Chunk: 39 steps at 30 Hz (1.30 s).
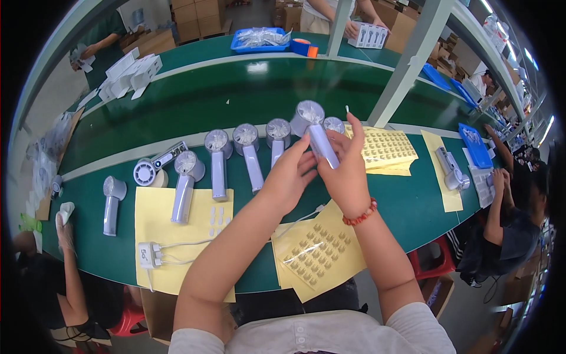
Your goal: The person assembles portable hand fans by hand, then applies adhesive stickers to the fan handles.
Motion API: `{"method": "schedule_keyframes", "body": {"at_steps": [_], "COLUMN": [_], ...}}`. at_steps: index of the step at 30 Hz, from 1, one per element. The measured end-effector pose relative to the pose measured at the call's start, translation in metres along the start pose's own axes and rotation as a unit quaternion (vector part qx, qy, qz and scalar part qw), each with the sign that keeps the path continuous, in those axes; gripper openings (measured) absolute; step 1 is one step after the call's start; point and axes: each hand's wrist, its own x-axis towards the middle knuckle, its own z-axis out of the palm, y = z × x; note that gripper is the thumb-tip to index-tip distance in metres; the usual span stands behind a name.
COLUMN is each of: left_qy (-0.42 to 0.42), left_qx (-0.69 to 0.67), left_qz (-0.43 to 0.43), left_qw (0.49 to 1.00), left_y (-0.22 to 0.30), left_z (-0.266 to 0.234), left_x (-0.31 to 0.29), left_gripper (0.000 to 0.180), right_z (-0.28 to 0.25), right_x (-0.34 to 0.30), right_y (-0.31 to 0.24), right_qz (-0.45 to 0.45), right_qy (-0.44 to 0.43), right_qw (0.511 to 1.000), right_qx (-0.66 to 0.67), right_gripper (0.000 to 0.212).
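Both my hands hold one pale lilac handheld fan [313,127] above the green table [413,206], its round head up and away from me. My left hand [289,176] grips the handle from the left. My right hand [346,165] wraps the handle from the right, index finger raised with a small sticker on its tip. Several matching fans [219,159] lie in a row on the table left of my hands. Yellow sticker sheets [318,253] lie below my hands, and a stack of them [386,150] lies to the right.
A white charger block with cables [150,255] sits on a yellow sheet [153,218]. White boxes [130,72] and blue trays [259,39] lie across the belt. Other people sit at left [62,230] and right [501,200]. A grey post [407,68] rises behind.
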Motion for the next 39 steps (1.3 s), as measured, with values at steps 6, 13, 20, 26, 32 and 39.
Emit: {"method": "schedule_keyframes", "body": {"at_steps": [6, 13, 20, 26, 32, 39], "left_qy": [-0.057, -0.02, -0.002, -0.005, 0.018, 0.033], "left_qx": [0.012, 0.011, -0.016, -0.026, 0.003, -0.006], "left_qz": [0.033, -0.022, -0.038, -0.031, -0.023, -0.034], "left_qw": [0.998, 0.999, 0.999, 0.999, 1.0, 0.999], "left_y": [0.003, 0.004, -0.009, -0.008, -0.013, -0.014], "left_z": [-0.002, -0.002, -0.004, -0.008, -0.003, -0.006], "left_x": [-0.009, -0.009, -0.006, -0.003, -0.005, -0.007], "left_gripper": [0.037, 0.032, 0.031, 0.033, 0.03, 0.029], "right_z": [-0.023, -0.08, -0.083, -0.099, -0.091, -0.094], "right_x": [-0.032, -0.054, -0.088, -0.103, -0.12, -0.11], "right_y": [-0.037, -0.004, 0.019, -0.001, -0.001, -0.006], "right_qz": [-0.204, 0.108, 0.237, 0.108, 0.03, 0.108], "right_qy": [0.041, -0.165, -0.159, -0.313, -0.315, -0.315], "right_qw": [0.972, 0.978, 0.953, 0.938, 0.928, 0.939], "right_qx": [0.11, 0.066, 0.104, -0.098, -0.198, -0.09], "right_gripper": [0.061, 0.012, 0.007, 0.014, 0.016, 0.014]}}
